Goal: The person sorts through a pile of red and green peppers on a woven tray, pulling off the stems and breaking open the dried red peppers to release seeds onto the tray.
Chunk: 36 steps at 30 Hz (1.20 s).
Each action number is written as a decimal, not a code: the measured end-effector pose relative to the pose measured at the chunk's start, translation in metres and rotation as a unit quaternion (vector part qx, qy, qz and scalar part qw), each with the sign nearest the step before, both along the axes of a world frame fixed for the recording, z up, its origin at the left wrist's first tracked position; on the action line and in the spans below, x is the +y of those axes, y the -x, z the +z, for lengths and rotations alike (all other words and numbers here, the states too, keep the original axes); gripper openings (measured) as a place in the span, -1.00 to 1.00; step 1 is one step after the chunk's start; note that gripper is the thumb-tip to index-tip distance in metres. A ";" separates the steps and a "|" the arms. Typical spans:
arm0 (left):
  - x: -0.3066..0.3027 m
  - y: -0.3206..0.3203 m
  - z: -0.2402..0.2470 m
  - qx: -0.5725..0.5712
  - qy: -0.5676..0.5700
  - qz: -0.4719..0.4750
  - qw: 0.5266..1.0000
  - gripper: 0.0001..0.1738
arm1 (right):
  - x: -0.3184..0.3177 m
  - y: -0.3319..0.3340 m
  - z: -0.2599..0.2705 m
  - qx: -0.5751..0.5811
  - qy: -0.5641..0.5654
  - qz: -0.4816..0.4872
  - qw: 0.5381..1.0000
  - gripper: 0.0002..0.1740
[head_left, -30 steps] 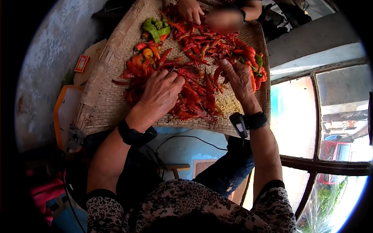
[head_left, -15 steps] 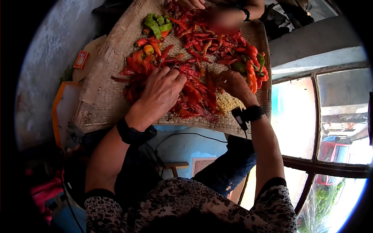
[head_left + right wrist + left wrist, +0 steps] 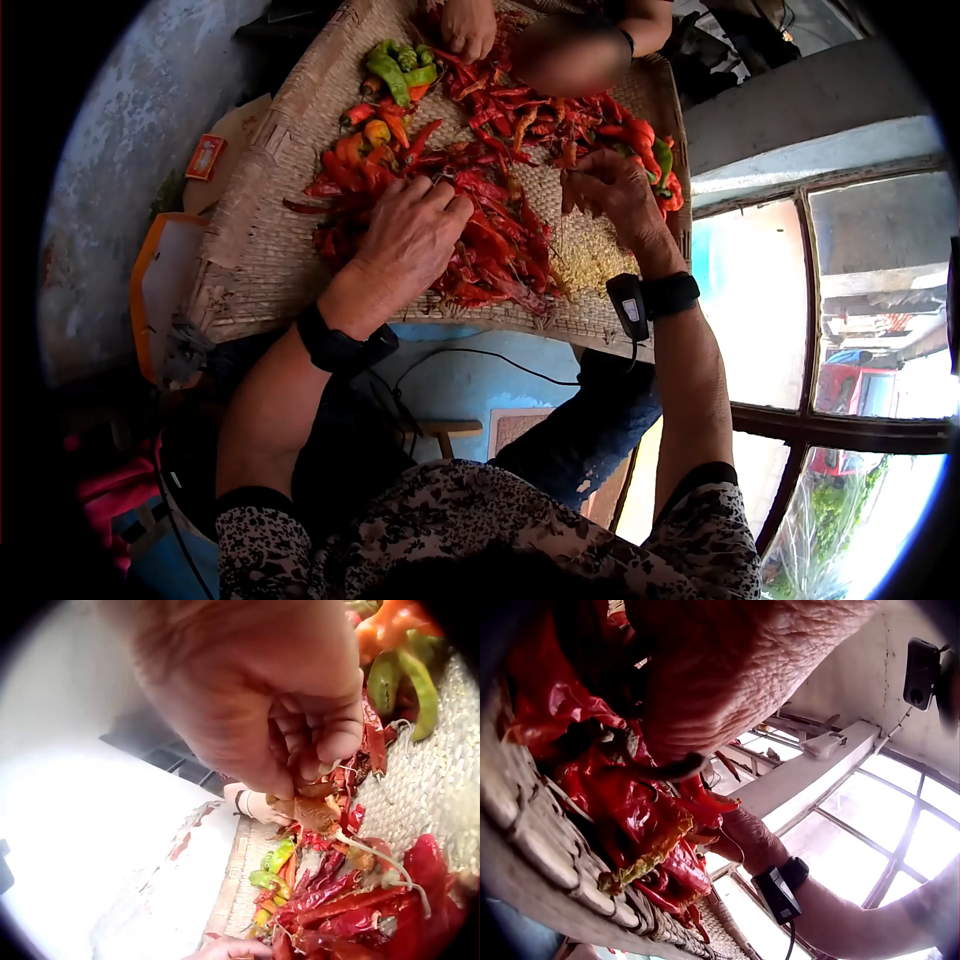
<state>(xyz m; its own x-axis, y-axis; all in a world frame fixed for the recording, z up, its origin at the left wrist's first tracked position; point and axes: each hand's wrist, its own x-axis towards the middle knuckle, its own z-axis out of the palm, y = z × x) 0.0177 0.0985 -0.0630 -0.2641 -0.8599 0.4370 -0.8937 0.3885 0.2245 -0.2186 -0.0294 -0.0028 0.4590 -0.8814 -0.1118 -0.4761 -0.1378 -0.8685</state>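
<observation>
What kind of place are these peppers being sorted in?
Probably a home or small workshop: a woven tray of peppers, a worn, patchy wall and a paned window.

Your head camera looks down over the woven tray [image 3: 255, 250]. Close in, your left wrist camera faces the multi-pane window [image 3: 866, 791], your right looks across the tray; all share red chili peppers [image 3: 490, 242].
</observation>
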 end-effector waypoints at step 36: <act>0.002 0.002 -0.003 0.022 0.026 -0.005 0.999 -0.89 | 0.055 -0.009 -0.013 0.109 0.284 0.070 0.950 -0.83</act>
